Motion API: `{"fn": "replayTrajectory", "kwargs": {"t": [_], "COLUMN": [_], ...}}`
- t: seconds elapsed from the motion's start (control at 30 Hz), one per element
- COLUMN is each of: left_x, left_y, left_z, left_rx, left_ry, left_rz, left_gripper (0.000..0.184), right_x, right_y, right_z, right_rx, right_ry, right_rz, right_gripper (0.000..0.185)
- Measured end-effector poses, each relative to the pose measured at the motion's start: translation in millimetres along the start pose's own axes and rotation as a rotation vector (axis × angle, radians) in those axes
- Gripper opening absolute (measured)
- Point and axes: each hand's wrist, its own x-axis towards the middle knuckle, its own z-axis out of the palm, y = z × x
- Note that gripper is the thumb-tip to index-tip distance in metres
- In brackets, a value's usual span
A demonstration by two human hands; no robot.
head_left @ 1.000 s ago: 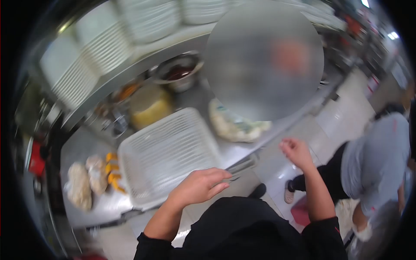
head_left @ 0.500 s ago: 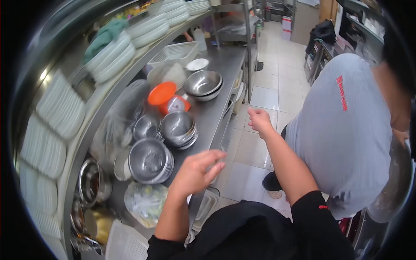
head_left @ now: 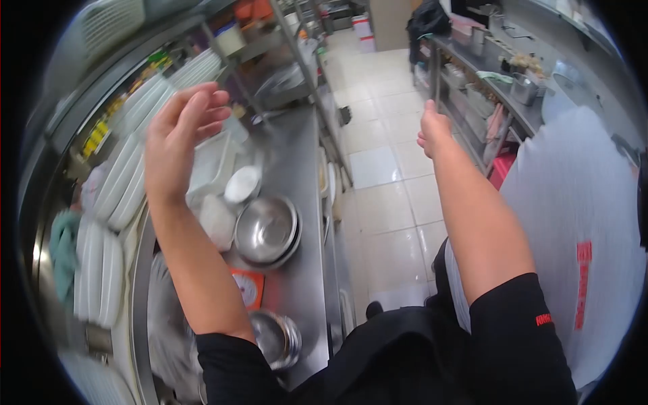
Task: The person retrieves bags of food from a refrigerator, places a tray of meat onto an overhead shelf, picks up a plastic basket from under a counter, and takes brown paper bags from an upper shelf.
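Note:
My left hand (head_left: 179,138) is raised over the steel counter (head_left: 290,148), beside stacked white plates (head_left: 138,158). Its fingers are apart and slightly curled, with nothing in them. Out over the tiled aisle is my right hand (head_left: 434,129), its fingers curled in; whether it holds anything is hidden. Nearest below my left hand are a white basket (head_left: 212,162), a white bowl (head_left: 242,184) and steel bowls (head_left: 265,230). An orange scale (head_left: 248,287) sits nearer to me, partly behind my left forearm.
A co-worker in a grey shirt (head_left: 574,202) stands close on my right. Steel shelving (head_left: 314,88) rises at the counter's far end. Across the aisle is another steel counter (head_left: 499,88) with shelves below. The tiled floor (head_left: 381,209) runs between them.
The view has moved from the first counter section along to the aisle and far shelving. My left hand has risen and opened over the counter; my right hand has reached farther forward.

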Motion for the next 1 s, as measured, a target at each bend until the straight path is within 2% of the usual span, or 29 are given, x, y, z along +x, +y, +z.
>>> {"fn": "replayTrajectory", "kwargs": {"t": [0.03, 0.13, 0.17, 0.2, 0.27, 0.4, 0.47, 0.5, 0.53, 0.6, 0.7, 0.77, 0.8, 0.83, 0.9, 1.0], "left_x": [34.7, 108.3, 131.9, 144.3, 155.7, 168.9, 182.2, 198.4, 214.8, 254.7, 329.5, 380.8, 411.3, 438.2, 501.8, 574.6], "left_y": [-18.5, -61.5, -88.3, -99.1, -116.9, -132.2, -161.9, -187.3, -212.6, -271.2, -346.9, -375.9, -401.8, -404.9, -455.8, -470.7], "left_z": [17.7, 119.5, 166.5, 218.1, 315.8, 467.9, 515.6, 530.9, 545.8, 560.9, 557.3, 541.7, 539.9, 531.8, 539.4, 548.5], "left_rx": [-0.032, -0.108, -0.085, -0.079, -0.008, 0.172, 0.238, 0.319, 0.408, 0.508, 0.695, 0.670, 0.649, 0.663, 0.671, 0.614], "left_ry": [-0.042, -0.206, -0.333, -0.468, -0.709, -1.027, -1.064, -1.121, -1.177, -1.267, -1.337, -1.288, -1.239, -1.185, -1.112, -1.032], "left_rz": [-0.015, -0.053, 0.055, -0.011, 0.112, 0.326, 0.334, 0.387, 0.428, 0.210, 0.042, -0.192, -0.240, -0.280, -0.322, -0.386], "left_gripper": [0.030, 0.025, 0.024, 0.023, 0.025, 0.037, 0.041, 0.043, 0.045, 0.047, 0.047, 0.044, 0.042, 0.042, 0.041, 0.041], "right_x": [13.2, 58.2, 76.2, 104.6, 155.7, 187.3, 207.2, 245.4, 256.1, 269.0, 295.2, 274.9, 271.0, 281.3, 296.3, 286.5], "right_y": [-17.3, -55.9, -66.5, -72.1, -89.7, -166.0, -196.8, -203.9, -216.9, -237.5, -263.3, -293.3, -305.6, -316.4, -338.2, -382.6], "right_z": [-0.8, -20.5, -25.2, -32.2, -43.4, -95.9, -115.4, -123.6, -135.4, -158.3, -202.3, -214.7, -224.1, -245.4, -286.9, -307.7], "right_rx": [0.020, 0.034, 0.023, -0.042, 0.033, 0.132, 0.166, 0.100, 0.074, -0.003, -0.022, 0.004, 0.034, 0.005, -0.049, -0.122], "right_ry": [0.136, 0.216, 0.300, 0.392, 0.638, 0.714, 0.719, 0.883, 0.883, 0.883, 0.806, 0.801, 0.808, 0.832, 0.887, 1.022], "right_rz": [-0.025, -0.077, -0.116, -0.155, -0.299, -0.324, -0.321, -0.386, -0.414, -0.454, -0.488, -0.510, -0.513, -0.582, -0.680, -0.734], "right_gripper": [0.070, 0.069, 0.071, 0.060, 0.058, 0.064, 0.070, 0.059, 0.058, 0.057, 0.052, 0.049, 0.048, 0.047, 0.046, 0.044]}}
